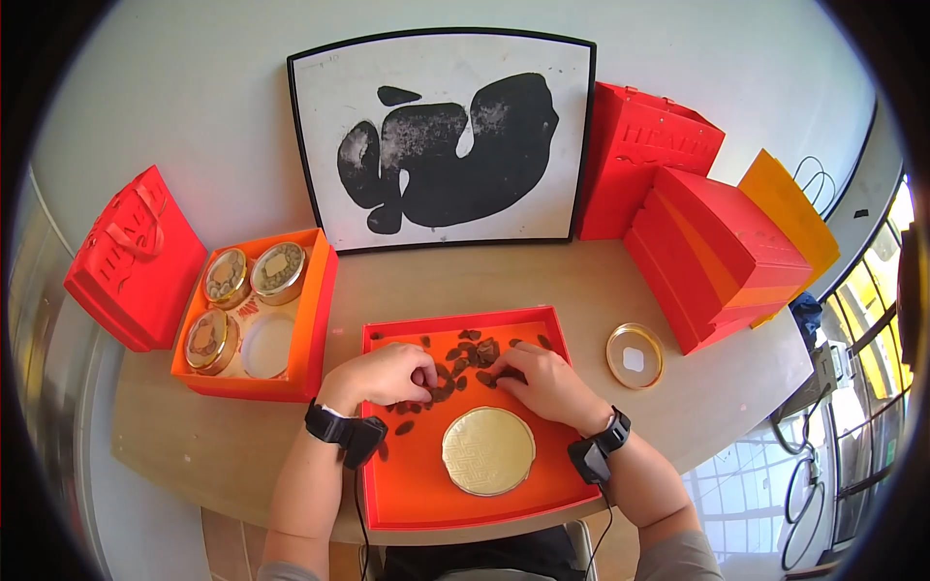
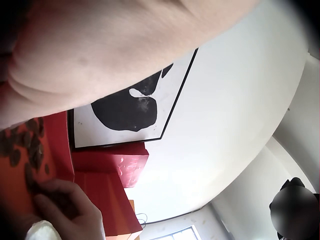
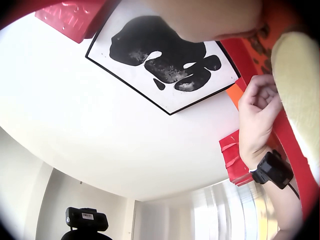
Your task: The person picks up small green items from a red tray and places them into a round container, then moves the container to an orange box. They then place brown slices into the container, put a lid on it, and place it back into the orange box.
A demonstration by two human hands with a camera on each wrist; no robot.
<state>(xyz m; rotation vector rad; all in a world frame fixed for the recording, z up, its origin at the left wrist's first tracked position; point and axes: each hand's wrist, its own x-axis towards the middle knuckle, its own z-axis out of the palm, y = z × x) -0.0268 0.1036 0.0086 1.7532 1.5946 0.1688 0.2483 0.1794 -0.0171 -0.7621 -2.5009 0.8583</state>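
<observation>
Small dark brown, wrinkled oval pieces (image 1: pixel 461 368) lie scattered over the back half of a shallow orange tray with a red rim (image 1: pixel 387 516). My left hand (image 1: pixel 387 376) bends over their left side, fingers curled with the tips right at several pieces; whether it pinches one I cannot tell. From the right, my right hand (image 1: pixel 547 382) pinches a brown piece (image 2: pixel 29 175) between thumb and fingers. In front of both hands, a round gold container (image 1: pixel 488 451) with an embossed pattern stands in the tray.
An orange box (image 1: pixel 308 334) at the left holds three round jars (image 1: pixel 279 271) and one vacant round slot. A gold-rimmed clear lid (image 1: pixel 635 356) lies right of the tray. Behind stand a framed black-and-white picture (image 1: pixel 446 145), red bags (image 1: pixel 140 257) and a red box (image 1: pixel 717 252).
</observation>
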